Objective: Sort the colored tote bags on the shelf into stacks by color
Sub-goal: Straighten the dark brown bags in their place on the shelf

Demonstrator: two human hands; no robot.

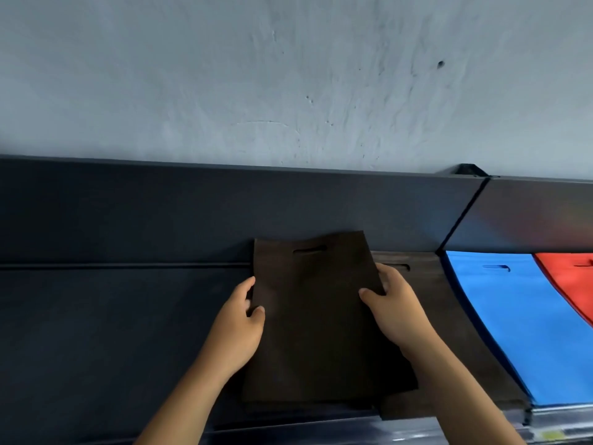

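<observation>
We held a dark brown tote bag [317, 316] by its two long edges, the left hand [240, 322] pinching the left edge and the right hand [394, 303] gripping the right. It lay partly over another brown bag [449, 332] on the shelf [112, 316], offset to its left. Beside that sat a blue stack [519, 322], then a red one [571, 277]. We judged the brown pile was being built; next the bag needed sliding right and squaring up.

One tote bag [314, 316] lies on the shelf [112, 316], overlapping a second bag [449, 332] on its right. Two more stacks [513, 316] lie further right. The wall [288, 75] is behind.
</observation>
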